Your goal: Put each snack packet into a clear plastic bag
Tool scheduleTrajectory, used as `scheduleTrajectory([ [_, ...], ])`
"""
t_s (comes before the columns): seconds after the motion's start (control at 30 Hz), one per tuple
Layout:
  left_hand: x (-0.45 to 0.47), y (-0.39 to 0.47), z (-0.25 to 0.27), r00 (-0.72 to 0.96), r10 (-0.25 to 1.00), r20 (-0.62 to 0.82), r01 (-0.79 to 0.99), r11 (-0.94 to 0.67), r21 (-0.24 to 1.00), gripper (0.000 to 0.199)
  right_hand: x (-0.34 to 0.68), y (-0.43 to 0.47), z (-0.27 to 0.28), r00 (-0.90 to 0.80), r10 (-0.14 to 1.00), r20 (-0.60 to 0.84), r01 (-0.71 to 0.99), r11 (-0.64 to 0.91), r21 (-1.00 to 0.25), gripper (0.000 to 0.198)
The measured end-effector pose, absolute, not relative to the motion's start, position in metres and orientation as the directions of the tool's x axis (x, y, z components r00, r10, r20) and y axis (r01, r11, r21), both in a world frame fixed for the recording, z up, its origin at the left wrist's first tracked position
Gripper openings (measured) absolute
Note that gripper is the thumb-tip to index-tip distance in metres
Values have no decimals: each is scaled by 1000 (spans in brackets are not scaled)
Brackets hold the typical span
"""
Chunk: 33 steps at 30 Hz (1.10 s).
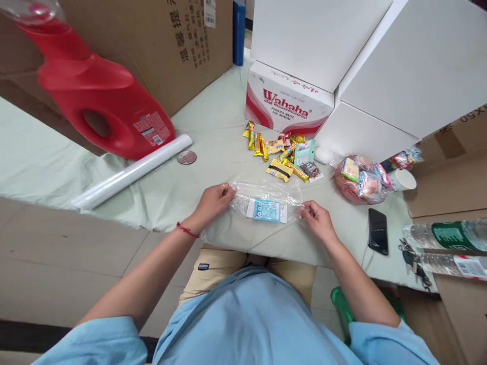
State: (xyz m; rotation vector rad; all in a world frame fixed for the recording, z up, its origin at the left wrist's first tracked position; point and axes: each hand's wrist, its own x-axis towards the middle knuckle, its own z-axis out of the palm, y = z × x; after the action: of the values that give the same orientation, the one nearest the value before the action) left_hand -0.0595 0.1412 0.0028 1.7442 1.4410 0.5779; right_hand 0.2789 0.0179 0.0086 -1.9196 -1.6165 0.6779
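Observation:
A clear sheet of plastic wrap [274,188] stretches between my two hands, low over the cloth-covered table. My left hand [216,200], with a red cord on the wrist, pinches its left end. The right end is pinched by my right hand [316,215]. On the wrap, between the hands, lies a small blue and white snack packet [267,210]. Just beyond it is a loose pile of wrapped snacks and candies, among them a yellow packet [279,170] and a pale green packet [305,152].
A plastic wrap roll [133,172] and a round brown disc [186,157] lie left, by a red jug [110,96]. Behind stand a Wahaha carton [285,104] and white boxes. Right are a bag of snacks [361,180], paper cup [403,180], phone [378,231], keys [414,263] and bottles [449,235].

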Motion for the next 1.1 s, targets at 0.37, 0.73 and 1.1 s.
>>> scheduleTrajectory([
  [0.37, -71, 85, 23, -18, 885, 466, 736, -303, 605, 24, 263, 44, 25, -103, 975, 194, 851, 188, -490, 27],
  [0.73, 18, 64, -19, 570, 796, 204, 706, -602, 374, 40, 214, 136, 16, -218, 976, 12, 944, 213, -252, 41],
  [1.1, 15, 63, -31, 581, 775, 249, 688, -631, 357, 41, 215, 169, 44, -344, 931, -121, 864, 263, -429, 7],
])
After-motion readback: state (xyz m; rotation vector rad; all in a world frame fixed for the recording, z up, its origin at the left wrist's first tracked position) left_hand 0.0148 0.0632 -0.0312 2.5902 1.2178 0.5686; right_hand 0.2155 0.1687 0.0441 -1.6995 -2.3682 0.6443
